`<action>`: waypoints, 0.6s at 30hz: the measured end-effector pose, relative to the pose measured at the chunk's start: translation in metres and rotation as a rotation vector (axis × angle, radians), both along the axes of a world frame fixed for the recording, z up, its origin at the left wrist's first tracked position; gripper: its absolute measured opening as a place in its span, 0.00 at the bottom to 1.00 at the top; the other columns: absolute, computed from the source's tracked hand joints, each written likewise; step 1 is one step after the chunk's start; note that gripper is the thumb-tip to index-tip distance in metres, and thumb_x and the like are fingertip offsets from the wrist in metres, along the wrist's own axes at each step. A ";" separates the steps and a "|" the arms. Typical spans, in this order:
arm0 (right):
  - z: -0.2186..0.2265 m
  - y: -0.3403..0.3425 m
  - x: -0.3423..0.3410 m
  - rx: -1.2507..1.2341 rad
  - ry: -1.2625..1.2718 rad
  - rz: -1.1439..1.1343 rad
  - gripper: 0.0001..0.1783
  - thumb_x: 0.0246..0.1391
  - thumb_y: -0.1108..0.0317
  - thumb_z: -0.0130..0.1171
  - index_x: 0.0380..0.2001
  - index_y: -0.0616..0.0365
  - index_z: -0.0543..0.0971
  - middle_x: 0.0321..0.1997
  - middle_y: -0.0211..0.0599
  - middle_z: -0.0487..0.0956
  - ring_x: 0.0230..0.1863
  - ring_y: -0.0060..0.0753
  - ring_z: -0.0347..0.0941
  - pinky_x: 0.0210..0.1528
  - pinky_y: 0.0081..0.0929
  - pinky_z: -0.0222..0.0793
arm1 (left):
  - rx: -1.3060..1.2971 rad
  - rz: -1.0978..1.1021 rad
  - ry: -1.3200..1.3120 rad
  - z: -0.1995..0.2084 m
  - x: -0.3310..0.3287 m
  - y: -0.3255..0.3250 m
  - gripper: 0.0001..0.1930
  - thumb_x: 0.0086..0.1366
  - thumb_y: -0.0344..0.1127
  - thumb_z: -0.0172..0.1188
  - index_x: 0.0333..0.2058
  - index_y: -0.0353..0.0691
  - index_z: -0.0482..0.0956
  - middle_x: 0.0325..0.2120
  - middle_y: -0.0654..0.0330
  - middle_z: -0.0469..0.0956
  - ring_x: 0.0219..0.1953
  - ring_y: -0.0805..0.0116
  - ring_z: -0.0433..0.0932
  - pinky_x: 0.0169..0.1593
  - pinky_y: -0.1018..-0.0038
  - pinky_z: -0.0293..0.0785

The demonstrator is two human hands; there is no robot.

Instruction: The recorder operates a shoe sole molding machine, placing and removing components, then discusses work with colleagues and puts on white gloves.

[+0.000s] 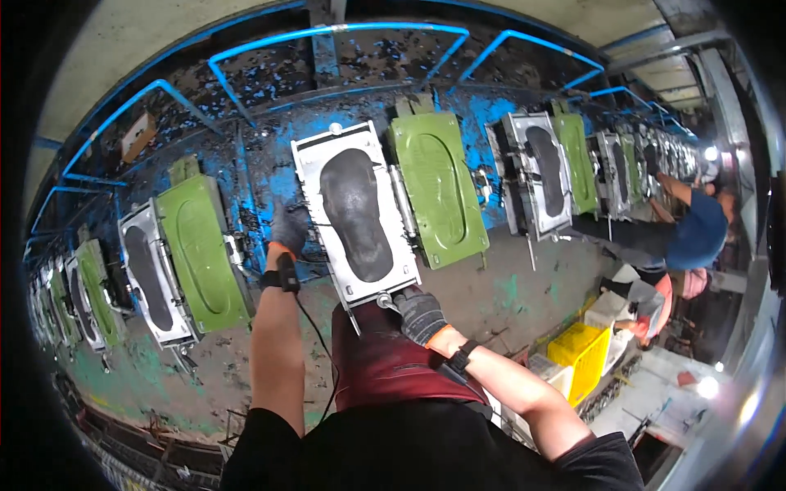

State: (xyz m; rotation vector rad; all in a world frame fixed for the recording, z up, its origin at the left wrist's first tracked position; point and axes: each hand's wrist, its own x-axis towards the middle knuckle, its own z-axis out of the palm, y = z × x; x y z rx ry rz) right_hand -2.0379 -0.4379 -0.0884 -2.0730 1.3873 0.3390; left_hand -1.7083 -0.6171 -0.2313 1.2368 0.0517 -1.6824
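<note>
In front of me stands an opened shoe-sole mould. Its silver half (395, 237) holds a dark grey sole (354, 213), and its green half (442, 188) lies opened out on the right, with a sole-shaped hollow. My left hand (288, 227), in a dark glove with an orange cuff, is by the silver half's left side; its fingers blend into the dark background. At the near edge, my right hand (422, 317), gloved in grey, has its fingers curled around the mould's front edge, beside a round metal fitting (385, 300).
More opened moulds line both sides, such as a green half (203, 254) on the left and a silver half (539, 176) on the right. Blue rails (344, 27) run behind. Co-workers (696, 229) are at right, near a yellow crate (580, 360).
</note>
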 end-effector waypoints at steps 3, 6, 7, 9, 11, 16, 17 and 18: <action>0.012 -0.009 0.004 -0.030 -0.161 -0.026 0.23 0.49 0.74 0.62 0.50 0.46 0.85 0.45 0.46 0.84 0.47 0.52 0.82 0.52 0.51 0.76 | -0.072 0.079 0.365 -0.025 0.012 0.050 0.26 0.78 0.57 0.51 0.58 0.41 0.80 0.55 0.54 0.83 0.55 0.51 0.80 0.64 0.60 0.74; 0.010 -0.017 -0.007 0.072 -0.169 0.101 0.26 0.51 0.72 0.61 0.55 0.43 0.85 0.46 0.47 0.85 0.49 0.51 0.83 0.52 0.48 0.78 | -0.084 -0.105 -0.403 0.000 -0.003 0.093 0.19 0.77 0.48 0.55 0.51 0.39 0.82 0.45 0.54 0.84 0.47 0.57 0.81 0.55 0.60 0.76; 0.011 -0.026 -0.009 0.067 -0.184 0.091 0.26 0.51 0.72 0.61 0.55 0.43 0.85 0.46 0.47 0.85 0.49 0.51 0.83 0.52 0.48 0.78 | -0.098 -0.164 -0.671 0.018 -0.006 0.101 0.17 0.77 0.45 0.56 0.49 0.38 0.83 0.41 0.53 0.84 0.44 0.59 0.81 0.51 0.60 0.77; 0.016 -0.041 -0.014 0.230 -0.169 0.192 0.29 0.51 0.71 0.60 0.58 0.42 0.84 0.51 0.45 0.86 0.52 0.49 0.84 0.53 0.44 0.79 | -0.141 -0.290 -1.207 0.060 -0.020 0.103 0.12 0.76 0.39 0.59 0.45 0.36 0.84 0.34 0.53 0.85 0.38 0.63 0.82 0.45 0.61 0.79; -0.014 -0.026 -0.032 0.028 -0.321 0.227 0.30 0.52 0.70 0.59 0.61 0.39 0.82 0.54 0.43 0.86 0.52 0.49 0.84 0.52 0.46 0.80 | -0.209 -0.333 -1.252 0.153 -0.084 0.086 0.10 0.69 0.35 0.67 0.42 0.33 0.83 0.35 0.56 0.85 0.36 0.61 0.80 0.46 0.62 0.78; 0.023 -0.028 -0.063 0.310 -0.212 0.060 0.25 0.56 0.51 0.64 0.51 0.55 0.85 0.48 0.50 0.87 0.50 0.51 0.84 0.51 0.51 0.79 | -0.360 -1.195 -1.615 0.172 -0.155 0.080 0.25 0.52 0.50 0.76 0.41 0.36 0.84 0.39 0.43 0.83 0.45 0.41 0.82 0.52 0.53 0.78; 0.025 -0.012 -0.091 0.203 -0.293 -0.049 0.25 0.57 0.49 0.65 0.51 0.55 0.84 0.48 0.50 0.87 0.50 0.52 0.84 0.53 0.50 0.78 | -0.425 -1.186 -1.701 0.180 -0.167 0.082 0.25 0.52 0.50 0.76 0.41 0.35 0.84 0.41 0.41 0.83 0.47 0.38 0.81 0.53 0.52 0.78; 0.031 -0.001 -0.121 0.336 -0.414 -0.200 0.25 0.59 0.47 0.64 0.52 0.53 0.84 0.51 0.48 0.86 0.55 0.52 0.82 0.59 0.48 0.75 | -0.358 -1.162 -1.651 0.182 -0.166 0.085 0.25 0.52 0.49 0.76 0.41 0.35 0.84 0.41 0.40 0.83 0.47 0.38 0.81 0.54 0.52 0.78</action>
